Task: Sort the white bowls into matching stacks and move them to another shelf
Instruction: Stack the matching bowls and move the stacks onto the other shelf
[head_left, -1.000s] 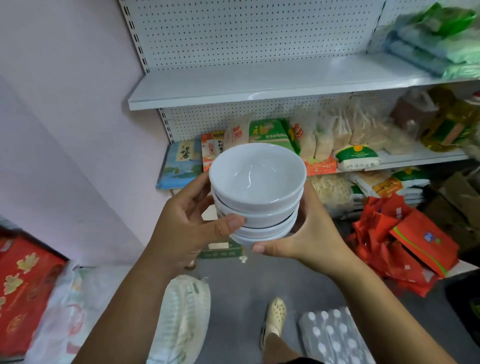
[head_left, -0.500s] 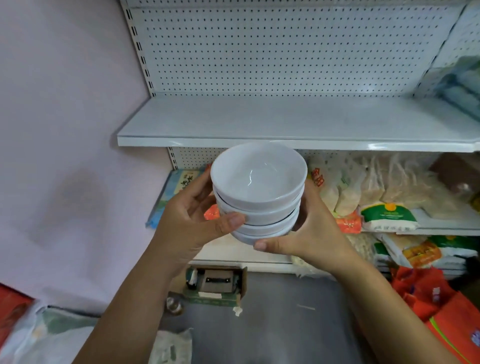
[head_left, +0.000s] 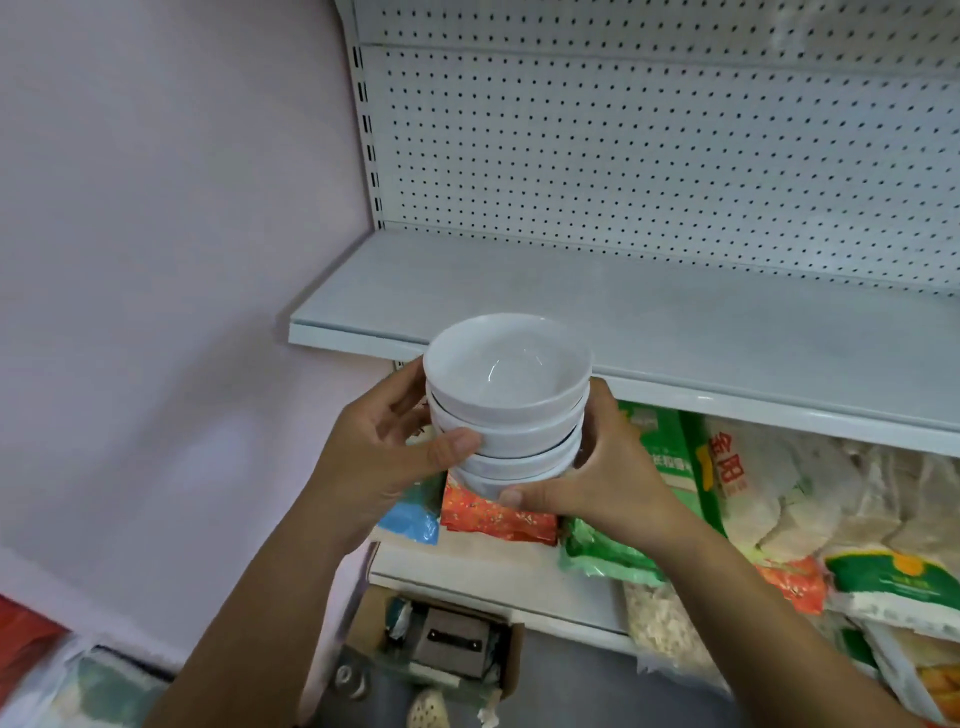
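A stack of several nested white bowls (head_left: 506, 395) is held in the air between both hands, just in front of the front edge of a bare white metal shelf (head_left: 649, 306). My left hand (head_left: 387, 449) grips the stack's left side, thumb across the lower bowls. My right hand (head_left: 605, 470) cups the right side and the bottom bowl, thumb under the base. The stack's rim reaches about the level of the shelf's edge. The top bowl holds nothing.
A pegboard back panel (head_left: 649, 145) rises behind the shelf, with a pink wall (head_left: 156, 234) to the left. The shelf below holds bagged foods (head_left: 779, 499) and red packets (head_left: 493, 514). An open cardboard box (head_left: 447, 644) sits on the floor.
The view has closed in on the shelf and tilted up. The bowl stack, still held in both hands, has risen from under the shelf edge to level with it.
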